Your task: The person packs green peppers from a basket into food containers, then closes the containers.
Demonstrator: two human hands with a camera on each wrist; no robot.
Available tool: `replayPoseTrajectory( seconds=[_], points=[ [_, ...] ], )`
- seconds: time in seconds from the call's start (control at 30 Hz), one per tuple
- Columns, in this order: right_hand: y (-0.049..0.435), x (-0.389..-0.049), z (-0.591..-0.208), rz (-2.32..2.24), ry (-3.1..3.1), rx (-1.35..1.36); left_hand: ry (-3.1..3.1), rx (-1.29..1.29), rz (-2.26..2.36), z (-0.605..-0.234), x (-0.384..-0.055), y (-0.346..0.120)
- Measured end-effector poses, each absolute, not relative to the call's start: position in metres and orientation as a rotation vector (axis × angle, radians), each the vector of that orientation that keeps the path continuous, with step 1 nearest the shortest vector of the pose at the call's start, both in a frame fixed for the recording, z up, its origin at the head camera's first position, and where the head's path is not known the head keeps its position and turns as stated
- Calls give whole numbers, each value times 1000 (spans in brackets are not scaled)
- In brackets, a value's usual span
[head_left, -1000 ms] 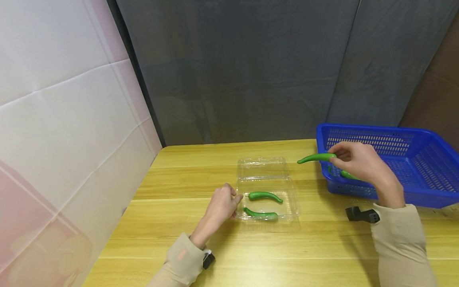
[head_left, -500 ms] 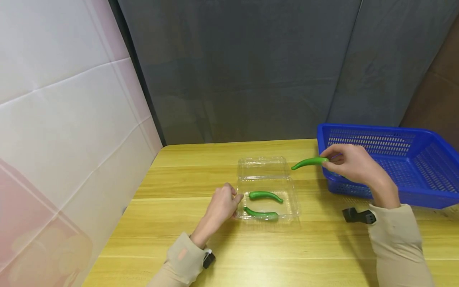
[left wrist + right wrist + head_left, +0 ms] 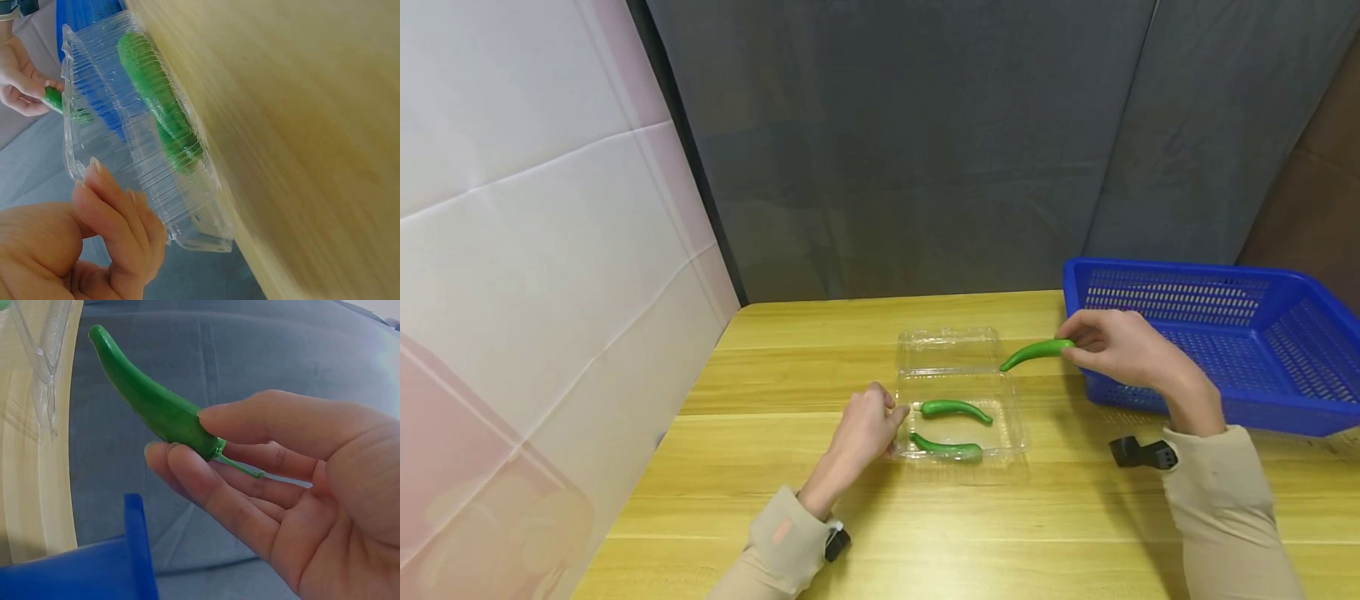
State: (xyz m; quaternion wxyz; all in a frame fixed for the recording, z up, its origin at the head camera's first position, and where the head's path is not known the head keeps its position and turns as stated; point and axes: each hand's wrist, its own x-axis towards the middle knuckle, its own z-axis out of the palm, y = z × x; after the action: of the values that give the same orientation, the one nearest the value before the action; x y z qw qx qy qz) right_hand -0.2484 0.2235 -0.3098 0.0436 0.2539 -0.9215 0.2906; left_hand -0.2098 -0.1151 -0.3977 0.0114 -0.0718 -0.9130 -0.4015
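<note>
Standing near the clear container point(image 3: 958, 385): blue basket point(image 3: 1255, 354).

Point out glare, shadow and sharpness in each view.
Head: bright glare on the near table, soft shadow beside the right sleeve; left wrist: bright glints along the ridges of the box; right wrist: pale haze at upper right, held pepper fairly sharp.

Near the far edge of the table point(image 3: 737, 467), the right hand point(image 3: 1127, 350) hides part of the left wall and near rim of the blue basket point(image 3: 1273, 412), whose right end the head view crops. The left hand point(image 3: 863, 423) covers part of the clear box point(image 3: 1011, 425); its ribbed plastic blurs the green peppers point(image 3: 149, 84).
</note>
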Motion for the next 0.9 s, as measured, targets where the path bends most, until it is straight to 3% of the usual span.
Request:
replayPoseTrajectory(
  seconds=[0.9],
  points=[
    [204, -252, -321, 950, -2887, 1040, -2845, -225, -1255, -397, -209, -115]
  ],
)
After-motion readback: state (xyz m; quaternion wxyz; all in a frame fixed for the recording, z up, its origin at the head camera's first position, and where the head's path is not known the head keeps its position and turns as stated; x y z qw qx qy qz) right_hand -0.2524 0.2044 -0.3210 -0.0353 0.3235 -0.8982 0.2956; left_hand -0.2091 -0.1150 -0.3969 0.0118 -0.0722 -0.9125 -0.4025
